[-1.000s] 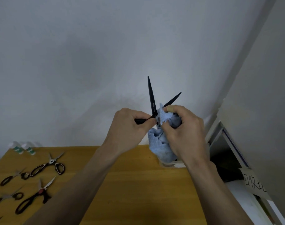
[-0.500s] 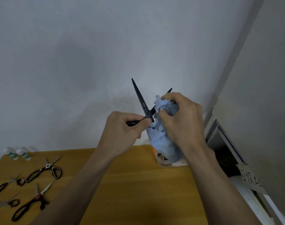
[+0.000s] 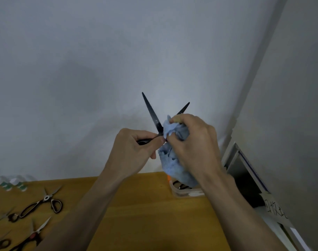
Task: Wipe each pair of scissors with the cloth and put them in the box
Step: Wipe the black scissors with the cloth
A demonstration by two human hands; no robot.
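Two hands meet in the air above the far edge of the table, and both of yours are closed around something. Your left hand (image 3: 134, 151) has its fingers curled round the dark handle of the black scissors (image 3: 151, 113), thumb and forefinger pinching just below the pivot. The blades stand spread in a V against the grey wall (image 3: 100, 69), the left one long and nearly upright, the right one leaning off to the right with only its tip showing. Your right hand (image 3: 192, 142) grips the blue cloth (image 3: 170, 160), bunched and pressed round the lower part of that right blade, fingertips pinching the fabric at the top; the rest of the cloth hangs down beneath your palm. Directly below the cloth, at the back right of the wooden table (image 3: 145, 214), sits the clear plastic box (image 3: 183, 192), with dark handles just visible inside and an orange bit at its near corner. Far to the left on the table lie more pairs: kitchen scissors (image 3: 42, 203) with black-and-pale handles, blades open, and beneath them a pair with a red pivot (image 3: 32, 236); smaller dark pairs are cut off by the left edge. Behind these, against the wall, stand small white bottles (image 3: 11, 183) with green bands. To the right, a paper label (image 3: 274, 209) with handwriting is stuck on a white frame.
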